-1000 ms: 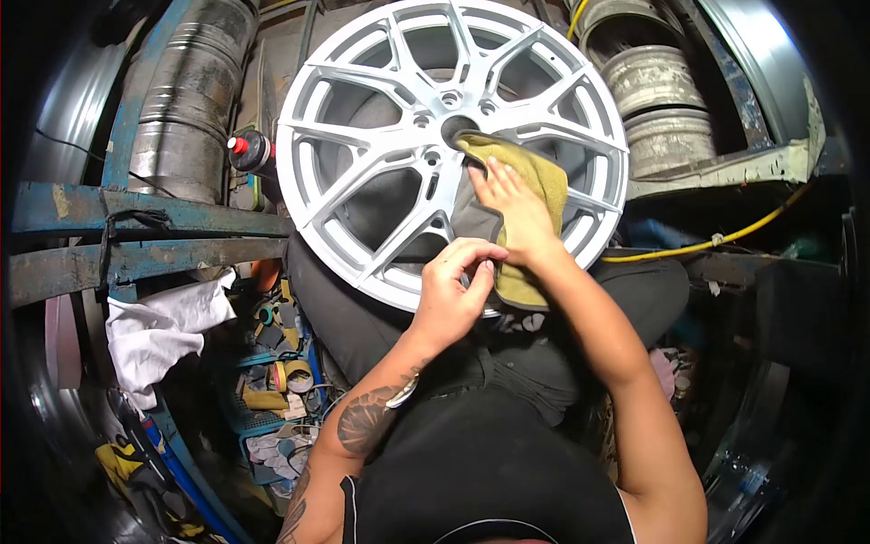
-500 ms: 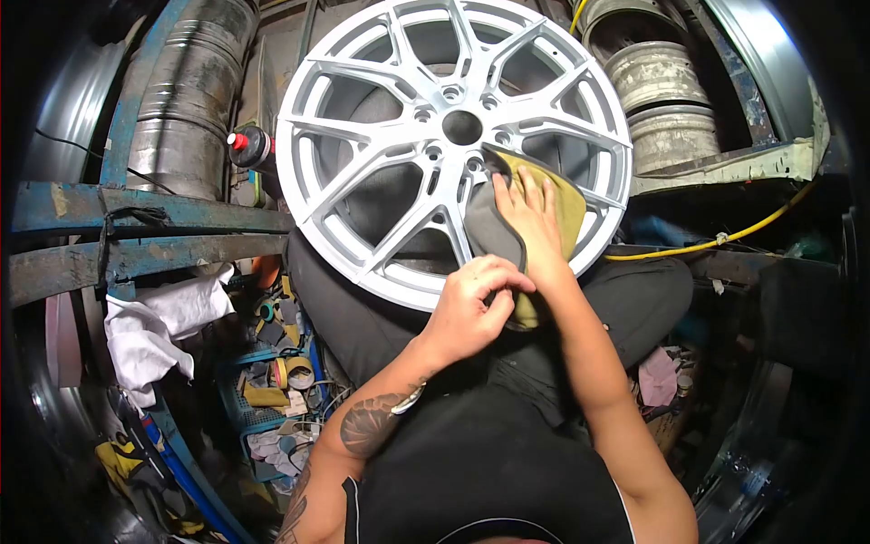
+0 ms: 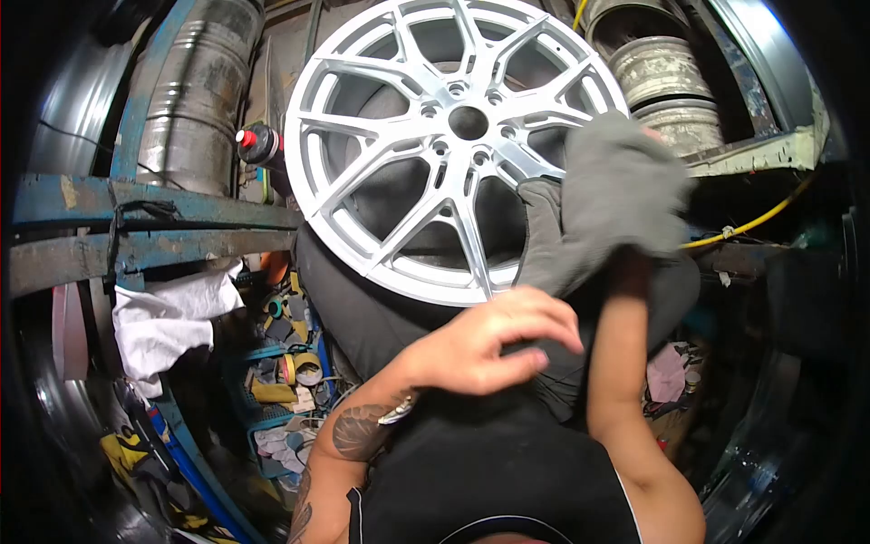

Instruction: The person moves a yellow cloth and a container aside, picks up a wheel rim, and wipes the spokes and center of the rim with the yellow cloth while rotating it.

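A silver multi-spoke alloy wheel (image 3: 451, 213) rests face up over my lap. My right hand (image 3: 652, 135) holds a grey cloth (image 3: 625, 186) over the wheel's right rim. The cloth is smeared by motion and hides most of that hand; only a bit of finger shows beyond its top edge. A lower fold of the cloth hangs against the near right part of the wheel. My left hand (image 3: 494, 340) is just below the near rim, its fingers loosely bent and thumb apart, with nothing in it.
Blue metal beams (image 3: 181, 218) stand left, with a white cloth (image 3: 172, 313) hanging there. Bare wheel barrels (image 3: 675, 77) are stacked at right. A dark bottle with a red cap (image 3: 258, 145) is near the wheel. Baskets (image 3: 258, 399) of abrasive scraps sit low left. A yellow hose (image 3: 761, 222) runs right.
My right hand has lifted the cloth off the spokes and swung it right; its grey side now faces up instead of the yellow. My left hand has moved slightly right and down, away from the cloth.
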Demonstrator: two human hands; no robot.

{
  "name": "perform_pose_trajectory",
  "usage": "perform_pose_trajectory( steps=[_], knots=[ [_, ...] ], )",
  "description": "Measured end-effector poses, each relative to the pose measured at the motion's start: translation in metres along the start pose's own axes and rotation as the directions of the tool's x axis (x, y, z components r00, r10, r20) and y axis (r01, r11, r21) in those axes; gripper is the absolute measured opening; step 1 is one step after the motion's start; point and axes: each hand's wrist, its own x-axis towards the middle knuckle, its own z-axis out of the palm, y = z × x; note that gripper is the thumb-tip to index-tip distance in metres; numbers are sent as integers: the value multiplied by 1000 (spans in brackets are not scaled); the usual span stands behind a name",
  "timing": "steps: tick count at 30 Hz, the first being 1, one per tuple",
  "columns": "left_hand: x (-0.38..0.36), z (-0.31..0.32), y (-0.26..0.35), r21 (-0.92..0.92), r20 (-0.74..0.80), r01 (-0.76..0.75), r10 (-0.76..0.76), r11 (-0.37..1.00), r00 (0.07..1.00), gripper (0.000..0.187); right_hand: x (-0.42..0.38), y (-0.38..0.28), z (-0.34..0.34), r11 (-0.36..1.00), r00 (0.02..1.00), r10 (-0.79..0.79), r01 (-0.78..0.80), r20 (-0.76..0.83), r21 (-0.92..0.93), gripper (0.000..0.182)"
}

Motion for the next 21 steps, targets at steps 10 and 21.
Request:
perform_pose_trajectory(
  steps=[10,21],
  knots=[
    [29,47,-2,98,28,-87,84,991,996,42,-73,14,104,-780,844,6,-332,536,531,72],
    [-44,-40,-16,318,-706,386,-55,866,706,44,25,-57,-47,-620,959,-219,7,-182,785,102]
  ],
)
